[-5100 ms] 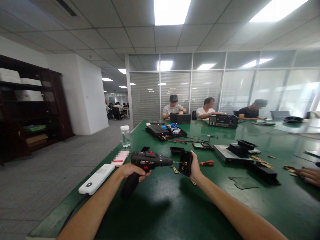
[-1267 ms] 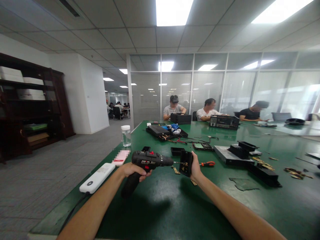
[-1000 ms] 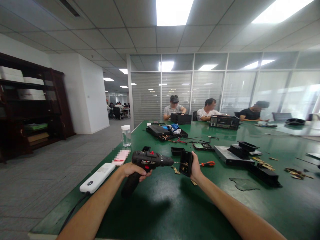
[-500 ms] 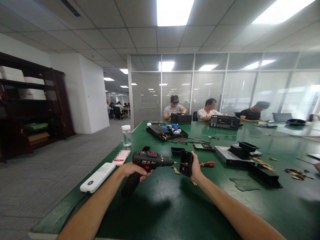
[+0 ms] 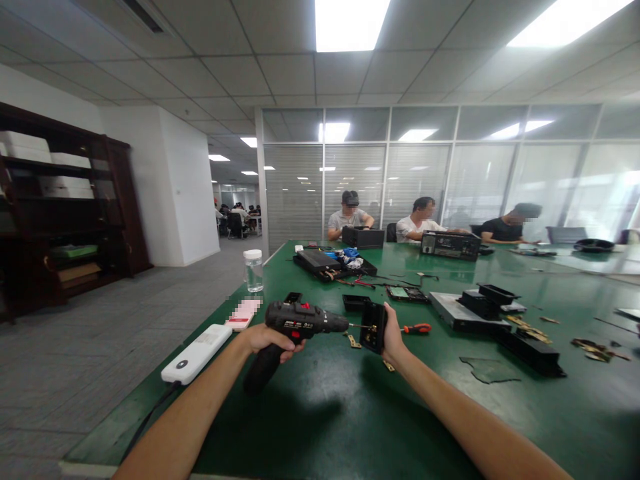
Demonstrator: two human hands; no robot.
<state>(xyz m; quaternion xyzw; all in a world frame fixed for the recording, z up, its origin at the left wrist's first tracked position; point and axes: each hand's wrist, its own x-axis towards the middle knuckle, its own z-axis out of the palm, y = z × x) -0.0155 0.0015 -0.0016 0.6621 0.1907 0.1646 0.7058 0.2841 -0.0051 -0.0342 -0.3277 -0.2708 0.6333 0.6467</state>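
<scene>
My left hand (image 5: 273, 340) is wrapped round the grip of a black cordless drill (image 5: 295, 319), which points to the right. The drill's thin bit reaches the open face of a small black housing (image 5: 373, 327) with brass-coloured parts inside. My right hand (image 5: 393, 333) holds that housing upright by its right side, above the table. Just right of it lies an orange and black screwdriver (image 5: 417, 329). Brass-coloured metal pieces (image 5: 354, 341) lie below the bit, and a black tray-like part (image 5: 356, 303) sits behind.
On the green table (image 5: 310, 427) are a white power bank (image 5: 197, 355), a clear jar (image 5: 254, 272), a silver drive (image 5: 450, 312), a long black part (image 5: 533, 350) and a pile of electronics (image 5: 330, 261). Several people sit across the table.
A blurred shape at the right edge of the view is gone. My hands, the drill and the black housing hold nearly the same place.
</scene>
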